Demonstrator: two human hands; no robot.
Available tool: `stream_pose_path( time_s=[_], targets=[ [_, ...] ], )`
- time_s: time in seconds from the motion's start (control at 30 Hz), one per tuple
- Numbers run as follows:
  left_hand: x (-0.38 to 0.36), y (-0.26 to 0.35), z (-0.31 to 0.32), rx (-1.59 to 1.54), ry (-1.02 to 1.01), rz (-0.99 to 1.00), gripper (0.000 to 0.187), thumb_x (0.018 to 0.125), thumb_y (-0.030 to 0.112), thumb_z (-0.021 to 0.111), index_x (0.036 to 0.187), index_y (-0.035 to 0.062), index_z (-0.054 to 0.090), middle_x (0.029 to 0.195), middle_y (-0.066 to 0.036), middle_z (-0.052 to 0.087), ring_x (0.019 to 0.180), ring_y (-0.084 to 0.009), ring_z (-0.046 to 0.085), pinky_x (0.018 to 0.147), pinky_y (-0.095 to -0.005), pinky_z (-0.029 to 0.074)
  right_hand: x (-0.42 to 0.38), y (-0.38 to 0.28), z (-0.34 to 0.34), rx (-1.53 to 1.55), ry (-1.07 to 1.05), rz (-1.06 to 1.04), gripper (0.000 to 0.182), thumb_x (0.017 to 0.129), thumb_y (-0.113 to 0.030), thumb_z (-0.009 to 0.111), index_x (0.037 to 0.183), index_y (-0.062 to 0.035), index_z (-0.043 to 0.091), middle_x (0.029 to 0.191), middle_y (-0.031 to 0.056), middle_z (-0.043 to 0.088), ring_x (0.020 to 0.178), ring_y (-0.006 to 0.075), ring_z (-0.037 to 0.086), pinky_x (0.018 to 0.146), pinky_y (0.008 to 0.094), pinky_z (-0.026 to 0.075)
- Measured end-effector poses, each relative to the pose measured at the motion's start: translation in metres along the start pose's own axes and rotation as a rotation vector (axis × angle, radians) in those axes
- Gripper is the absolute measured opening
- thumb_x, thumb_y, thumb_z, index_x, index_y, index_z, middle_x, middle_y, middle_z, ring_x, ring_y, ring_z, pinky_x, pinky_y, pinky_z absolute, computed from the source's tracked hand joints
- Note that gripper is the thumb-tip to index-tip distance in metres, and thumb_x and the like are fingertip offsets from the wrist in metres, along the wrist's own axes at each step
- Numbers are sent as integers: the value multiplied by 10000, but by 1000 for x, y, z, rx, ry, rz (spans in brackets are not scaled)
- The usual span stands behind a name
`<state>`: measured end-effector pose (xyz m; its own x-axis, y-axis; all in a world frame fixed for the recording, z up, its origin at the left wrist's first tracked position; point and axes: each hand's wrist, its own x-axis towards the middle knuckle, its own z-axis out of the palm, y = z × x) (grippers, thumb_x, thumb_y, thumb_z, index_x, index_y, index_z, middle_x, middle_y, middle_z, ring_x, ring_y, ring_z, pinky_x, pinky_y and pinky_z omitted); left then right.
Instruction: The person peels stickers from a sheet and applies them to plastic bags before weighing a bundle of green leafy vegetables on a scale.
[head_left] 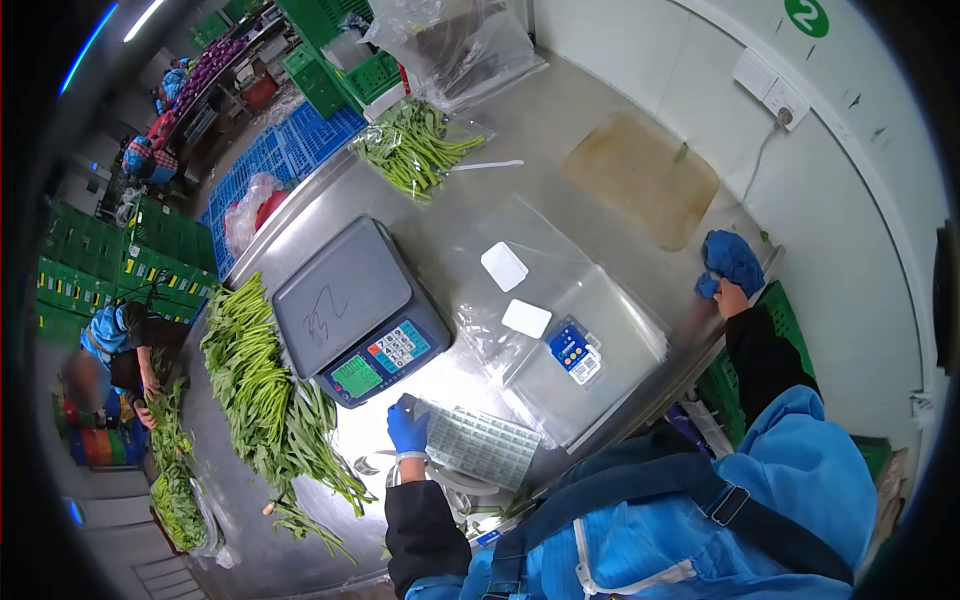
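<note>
While left hand (pixel 407 425) touches label sheet (pixel 482 445), right hand (pixel 730 265) rests on table (pixel 560 130).

Blue gloves (pixel 407 425), green long vegetables (pixel 255 385), grey scale (pixel 350 305), perhaps brownish cutting board (pixel 640 178).
</note>
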<state>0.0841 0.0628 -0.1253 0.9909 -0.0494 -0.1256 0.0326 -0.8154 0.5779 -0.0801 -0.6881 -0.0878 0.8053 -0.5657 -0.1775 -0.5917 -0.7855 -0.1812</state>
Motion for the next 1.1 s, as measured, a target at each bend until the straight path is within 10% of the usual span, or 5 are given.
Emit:
stream_pose_path(
  time_s=[0.43,0.6,0.77,0.97,1.1],
  targets=[
    [-23,95,-78,-809,-252,-131,517,811,-97,627,1307,26,544,904,-20,633,808,-103,595,768,-230,485,-20,-107,-48,-381,-133,-243,221,854,-155,579,1019,-9,589,849,188,668,814,385,643,715,459,512],
    [-62,192,-133,-935,-237,-123,499,822,-102,601,1307,-6,535,960,-26,626,858,-96,580,810,-219,461,-106,-276,-57,796,-316,-735,443,827,-121,671,1249,-59,550,1131,137,600,1038,319,581,937,387,449],
    [-86,232,-152,-981,-248,-91,502,814,-79,595,1307,-24,523,1097,-62,624,1005,-138,581,922,-267,438,-181,-403,-90,820,-108,-1148,538,762,-306,764,1190,-46,568,1213,123,580,1149,305,521,976,414,406],
    [-102,239,-142,-908,-48,-57,566,777,-32,677,1319,-6,515,1241,-90,586,1043,-162,566,954,-300,414,-186,-421,-90,942,-746,-844,258,859,-183,698,1017,-4,600,939,105,666,843,196,641,770,316,481],
    [-110,231,-130,-855,106,33,526,763,-10,695,1270,1,553,1258,-106,596,1097,-191,566,986,-332,390,-198,-408,-74,1225,-614,-651,155,892,-124,658,944,9,595,741,47,624,681,77,547,625,268,445]
  ],
)
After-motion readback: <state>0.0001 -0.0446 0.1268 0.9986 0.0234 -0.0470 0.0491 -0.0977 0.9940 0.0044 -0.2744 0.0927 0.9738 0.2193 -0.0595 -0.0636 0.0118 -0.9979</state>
